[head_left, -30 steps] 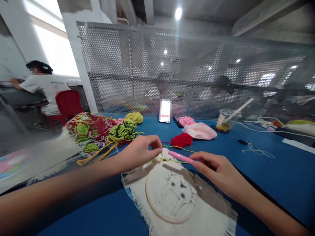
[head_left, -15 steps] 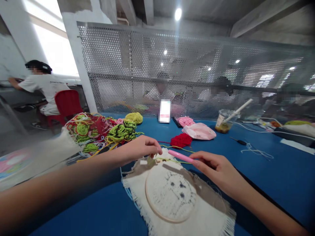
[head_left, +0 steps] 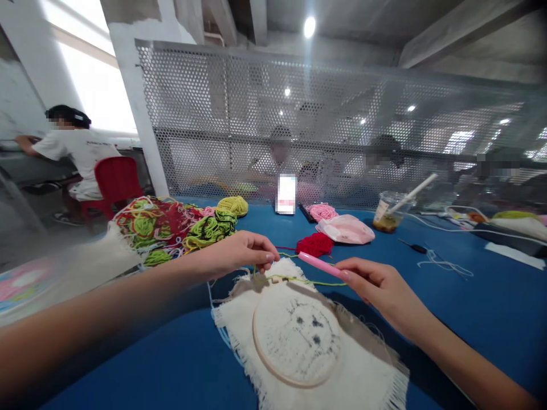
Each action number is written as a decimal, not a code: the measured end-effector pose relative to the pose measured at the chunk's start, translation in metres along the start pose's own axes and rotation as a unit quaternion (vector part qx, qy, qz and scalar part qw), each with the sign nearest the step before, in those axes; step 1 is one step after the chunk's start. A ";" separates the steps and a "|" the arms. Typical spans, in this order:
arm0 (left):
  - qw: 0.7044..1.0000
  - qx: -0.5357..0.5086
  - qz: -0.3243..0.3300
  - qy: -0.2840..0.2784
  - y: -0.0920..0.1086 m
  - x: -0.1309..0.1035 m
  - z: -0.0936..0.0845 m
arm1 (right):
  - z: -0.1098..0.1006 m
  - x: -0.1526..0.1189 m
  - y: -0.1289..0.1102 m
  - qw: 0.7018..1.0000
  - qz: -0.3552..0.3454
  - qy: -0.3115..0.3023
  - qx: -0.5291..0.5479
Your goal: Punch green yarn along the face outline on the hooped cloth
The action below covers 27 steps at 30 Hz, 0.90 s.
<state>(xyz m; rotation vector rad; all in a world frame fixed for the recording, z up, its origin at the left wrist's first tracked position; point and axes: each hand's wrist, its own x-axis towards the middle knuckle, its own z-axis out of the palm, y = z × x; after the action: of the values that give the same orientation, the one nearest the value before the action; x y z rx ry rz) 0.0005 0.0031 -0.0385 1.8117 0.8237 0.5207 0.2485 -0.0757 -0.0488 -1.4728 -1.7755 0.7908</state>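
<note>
My left hand (head_left: 252, 250) is closed in a pinch on a thin green yarn (head_left: 255, 270) above the top edge of the cloth. In my right hand (head_left: 371, 279) is a slim pink punch needle (head_left: 319, 264), gripped between thumb and fingers and pointing up to the left; its needle tip cannot be made out. More green yarn runs across between the two hands. Below them lies a frayed off-white cloth (head_left: 363, 364) stretched in a round wooden embroidery hoop (head_left: 255, 341). Dark marks like a drawn face show on the cloth inside the hoop.
Tangled coloured yarn (head_left: 145, 225) is heaped at the left, beside a yellow yarn ball (head_left: 233, 206). Red yarn (head_left: 315, 245), a pale pink pouch (head_left: 346, 229), a lit phone (head_left: 286, 193) and a drink cup (head_left: 387, 213) stand ahead. A black-handled tool (head_left: 417, 248) lies right.
My right hand has moved slightly right and up with the punch needle. My left hand has shifted slightly up and left, and the gap between them has widened.
</note>
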 end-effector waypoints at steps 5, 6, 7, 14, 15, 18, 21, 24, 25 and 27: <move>0.999 0.043 0.016 -0.014 0.001 0.000 -0.006 | -0.002 0.001 0.003 1.000 0.007 0.010 0.009; 0.999 0.044 0.022 -0.014 0.000 0.000 -0.007 | -0.002 0.001 0.003 1.000 0.007 0.016 0.011; 0.999 0.041 0.030 -0.014 0.000 0.001 -0.008 | -0.002 0.002 0.003 1.000 0.008 0.020 0.014; 0.999 0.028 0.044 0.003 0.002 0.001 0.000 | 0.006 0.001 0.005 0.999 -0.001 0.031 0.038; 0.998 0.037 0.044 0.009 0.003 0.000 0.003 | 0.008 0.001 0.005 0.999 -0.001 0.033 0.038; 0.998 0.025 0.059 0.012 0.004 0.001 0.010 | 0.013 0.001 0.006 0.999 -0.002 0.040 0.037; 0.998 -0.018 0.060 -0.002 0.005 0.001 0.015 | 0.012 0.001 0.006 0.998 -0.005 0.040 0.043; 0.998 -0.034 0.045 -0.013 0.006 -0.001 0.017 | 0.009 0.000 0.006 0.999 -0.017 0.014 0.049; 0.999 -0.028 0.042 -0.018 0.006 -0.001 0.018 | 0.008 0.000 0.006 0.998 -0.019 0.010 0.054; 0.999 -0.002 0.039 -0.026 0.005 -0.003 0.017 | 0.008 0.000 0.008 0.997 -0.018 0.019 0.076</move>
<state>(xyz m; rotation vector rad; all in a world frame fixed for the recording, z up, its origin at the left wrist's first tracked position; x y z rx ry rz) 0.0117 -0.0110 -0.0397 1.8520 0.7196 0.5227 0.2464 -0.0741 -0.0596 -1.3451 -1.6714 0.8545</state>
